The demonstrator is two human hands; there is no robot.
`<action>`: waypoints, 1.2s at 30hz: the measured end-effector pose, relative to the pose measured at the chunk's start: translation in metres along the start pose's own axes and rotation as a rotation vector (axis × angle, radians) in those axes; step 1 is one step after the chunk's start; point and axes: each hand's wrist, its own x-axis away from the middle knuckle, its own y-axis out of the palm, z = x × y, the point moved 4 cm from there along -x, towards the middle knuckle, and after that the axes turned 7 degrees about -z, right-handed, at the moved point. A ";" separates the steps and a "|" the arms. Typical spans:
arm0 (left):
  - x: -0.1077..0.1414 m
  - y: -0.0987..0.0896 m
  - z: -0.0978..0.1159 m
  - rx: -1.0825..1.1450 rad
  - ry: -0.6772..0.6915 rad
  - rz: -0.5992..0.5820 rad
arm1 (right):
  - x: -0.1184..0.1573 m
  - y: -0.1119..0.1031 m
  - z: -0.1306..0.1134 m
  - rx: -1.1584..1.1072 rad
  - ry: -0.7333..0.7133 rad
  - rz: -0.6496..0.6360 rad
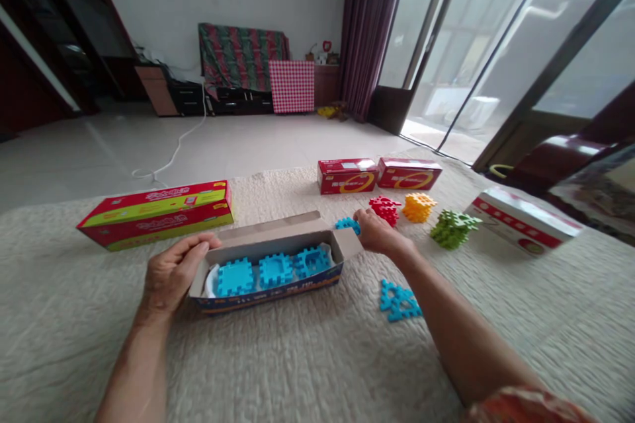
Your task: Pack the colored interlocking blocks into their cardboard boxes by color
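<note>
My left hand [173, 271] is closed on the left end of an open dark-blue cardboard box [278, 299], thumb over its rim. Inside the box lie light-blue notched interlocking blocks [236, 276] in a row, with some white wrapping at the left end. Beyond the box's right flap, my right hand [378, 232] has its fingers curled at a small blue notched block [347, 225], partly hidden by the hand. Flat blue notched pieces [399, 302] lie on the cover beneath my right forearm.
A red block cluster [384, 209], a yellow one [419, 207] and a green one [452, 228] sit at the right. Two red boxes [347, 176] stand behind them. A white-and-red box [526, 221] is far right; a long red-and-green box [159, 215] lies left on the beige quilted cover [278, 363].
</note>
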 end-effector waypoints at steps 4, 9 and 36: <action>0.000 0.001 0.002 0.009 -0.002 0.003 | 0.001 -0.004 -0.006 0.010 0.019 -0.009; 0.001 0.001 0.003 0.017 -0.006 0.012 | 0.014 -0.008 0.000 0.055 -0.057 -0.011; 0.000 0.005 0.013 -0.018 0.073 0.004 | 0.042 -0.031 0.035 0.194 -0.315 0.176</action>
